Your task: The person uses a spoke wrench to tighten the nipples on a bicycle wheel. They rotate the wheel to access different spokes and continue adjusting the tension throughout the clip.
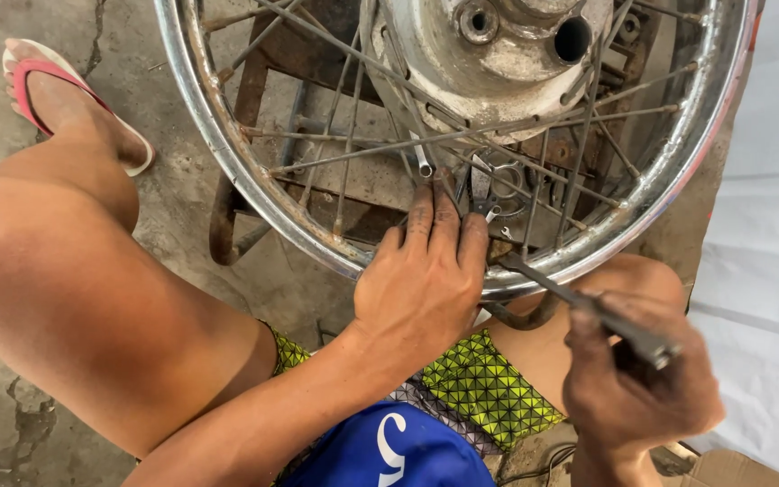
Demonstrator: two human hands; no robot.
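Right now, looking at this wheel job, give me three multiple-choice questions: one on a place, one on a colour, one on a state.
1. Where do the left hand fingertips rest?
A. on the spokes near the rim
B. on the sandal
C. on the hub

2. What colour is the sandal strap?
A. blue
B. pink
C. black

3. How is the right hand?
A. open and flat
B. closed round a slim metal tool
C. resting on a knee

Answers:
1 A, the fingers press among spokes just inside the rim.
2 B, the strap across the foot is pink.
3 B, the fist wraps the tool's handle, its tip at the rim.
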